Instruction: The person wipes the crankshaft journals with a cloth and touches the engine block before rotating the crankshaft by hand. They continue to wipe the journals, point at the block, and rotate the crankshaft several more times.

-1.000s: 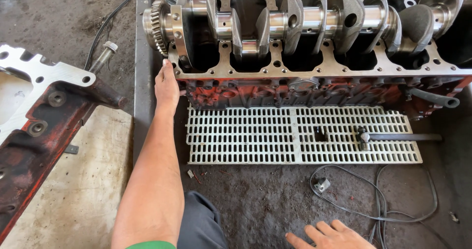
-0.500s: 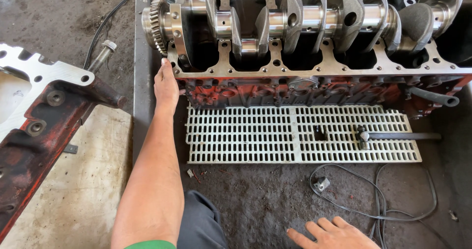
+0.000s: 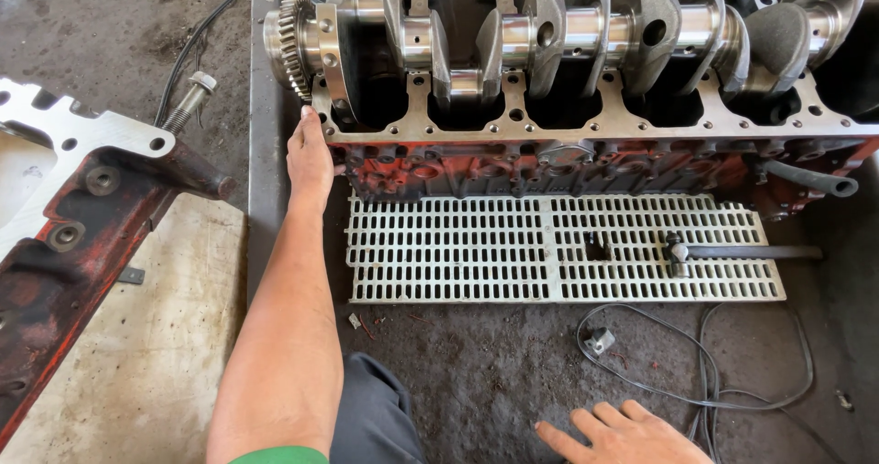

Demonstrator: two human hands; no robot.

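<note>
Red-painted engine block [image 3: 586,166]: my left hand [image 3: 309,157] flat against its near corner edge, fingers together. Right hand [image 3: 632,434] spread on bare floor beside white grating [image 3: 458,253].

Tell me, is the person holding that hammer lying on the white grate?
No, the hammer lies alone on the grate; the left hand rests on the engine block, the right hand on the floor.

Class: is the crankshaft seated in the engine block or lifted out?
In: the crankshaft lies along the engine block, its journals resting in the saddles.
</note>
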